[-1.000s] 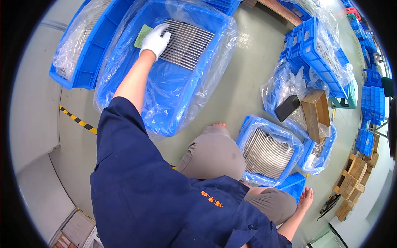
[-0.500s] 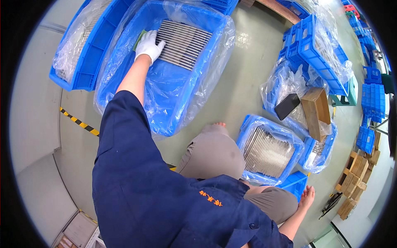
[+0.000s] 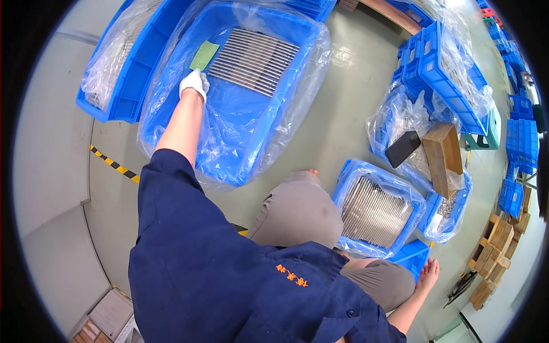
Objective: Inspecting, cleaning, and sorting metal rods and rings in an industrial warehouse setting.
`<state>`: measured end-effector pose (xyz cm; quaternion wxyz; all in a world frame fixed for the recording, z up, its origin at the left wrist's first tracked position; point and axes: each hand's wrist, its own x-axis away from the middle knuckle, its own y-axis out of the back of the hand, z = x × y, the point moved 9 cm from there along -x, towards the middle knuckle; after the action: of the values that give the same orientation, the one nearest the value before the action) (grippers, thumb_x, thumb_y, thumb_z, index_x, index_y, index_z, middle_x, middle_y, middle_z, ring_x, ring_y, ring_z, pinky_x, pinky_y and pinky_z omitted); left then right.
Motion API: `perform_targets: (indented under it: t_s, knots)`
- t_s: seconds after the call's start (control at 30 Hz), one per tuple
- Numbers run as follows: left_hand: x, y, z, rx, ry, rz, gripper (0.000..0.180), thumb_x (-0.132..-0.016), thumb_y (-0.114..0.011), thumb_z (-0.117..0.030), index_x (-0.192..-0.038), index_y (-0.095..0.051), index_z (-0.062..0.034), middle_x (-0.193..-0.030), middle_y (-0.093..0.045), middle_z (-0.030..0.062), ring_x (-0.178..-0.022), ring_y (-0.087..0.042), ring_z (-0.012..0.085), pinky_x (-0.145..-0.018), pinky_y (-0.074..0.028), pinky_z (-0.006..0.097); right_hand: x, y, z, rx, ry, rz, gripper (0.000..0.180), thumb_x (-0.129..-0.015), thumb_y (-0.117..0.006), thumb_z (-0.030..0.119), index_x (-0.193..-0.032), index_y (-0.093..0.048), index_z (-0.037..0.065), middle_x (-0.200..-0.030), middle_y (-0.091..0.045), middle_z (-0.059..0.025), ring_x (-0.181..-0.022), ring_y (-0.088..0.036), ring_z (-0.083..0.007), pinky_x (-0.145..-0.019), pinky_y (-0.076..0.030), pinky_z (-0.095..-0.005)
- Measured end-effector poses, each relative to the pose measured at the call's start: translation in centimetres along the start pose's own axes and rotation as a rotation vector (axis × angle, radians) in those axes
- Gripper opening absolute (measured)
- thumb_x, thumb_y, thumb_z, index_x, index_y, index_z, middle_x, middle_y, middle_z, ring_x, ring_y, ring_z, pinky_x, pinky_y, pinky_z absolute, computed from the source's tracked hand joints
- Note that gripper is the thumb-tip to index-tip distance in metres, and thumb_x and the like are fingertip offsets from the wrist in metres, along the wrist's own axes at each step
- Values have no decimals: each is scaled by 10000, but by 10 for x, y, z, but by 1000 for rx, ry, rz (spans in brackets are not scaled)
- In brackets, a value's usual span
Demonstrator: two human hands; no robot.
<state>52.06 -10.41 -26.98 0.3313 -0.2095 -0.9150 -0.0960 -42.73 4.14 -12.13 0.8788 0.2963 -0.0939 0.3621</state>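
Observation:
My left hand (image 3: 195, 83), in a white glove, is inside a blue plastic-lined crate (image 3: 229, 166). Its fingers are curled at the near edge of a green paper card (image 3: 205, 55); whether they pinch it is hidden. Right beside the card lies a flat layer of thin metal rods (image 3: 254, 62), side by side. My right hand (image 3: 428, 273) is bare and holds nothing. It rests beyond my right knee with its fingers stretched out.
A second lined crate of metal rods (image 3: 377, 211) stands by my knees. At the right are stacked blue crates (image 3: 434, 63), a black box-like object (image 3: 402, 148) and an open cardboard box (image 3: 439, 160). Another blue crate (image 3: 128, 71) stands at the far left. Wooden pallets (image 3: 493, 246) lie farther right.
My left hand has drawn back toward me from the rods, its fingers now curled, uncovering the green card. The right hand stays beyond my knee. The whole view has shifted slightly.

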Motion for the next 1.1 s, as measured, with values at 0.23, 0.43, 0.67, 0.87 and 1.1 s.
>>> perform_targets:
  t_s: [0.23, 0.43, 0.67, 0.87, 1.1]
  knots:
    - [4, -26, -8, 202, 86, 152, 172, -850, -464, -241, -761, -488, -96, -583, -476, -8, -406, -401, 57, -330, -337, 178, 0, -3, 0, -12, -5, 3, 287, -793, -576, 277, -1017, -485, 123, -848, -580, 11, -598, -476, -50, -488, -347, -156]
    - [26, -41, -19, -177, -138, 107, 198, -828, -493, -255, -711, -482, -96, -604, -493, -5, -440, -436, 70, -352, -360, 204, -3, 3, -2, -31, 5, 1, 271, -794, -576, 266, -1008, -488, 124, -848, -581, 8, -584, -480, -47, -475, -350, -152]
    - [51, -71, -67, -1226, -562, -231, 536, -670, -553, -488, -1089, -543, -155, -1099, -532, 115, -1024, -502, 259, -846, -408, 341, -4, 2, -2, -29, -2, -7, 253, -795, -577, 254, -1000, -498, 128, -832, -584, 13, -580, -482, -42, -464, -355, -146]
    - [25, -64, -68, -1189, -557, -274, 322, -699, -541, -379, -948, -608, -185, -992, -587, 80, -942, -549, 255, -787, -437, 347, -1, -4, -1, -33, -3, -1, 260, -794, -578, 257, -1004, -500, 125, -834, -584, 15, -582, -481, -39, -466, -354, -144]
    - [27, -57, -70, -968, -576, -311, 402, -718, -497, -443, -941, -605, -126, -992, -584, 115, -943, -547, 268, -779, -434, 358, -1, -7, 2, -24, 11, 0, 263, -796, -575, 258, -1007, -498, 120, -837, -582, 15, -587, -483, -37, -463, -349, -139]
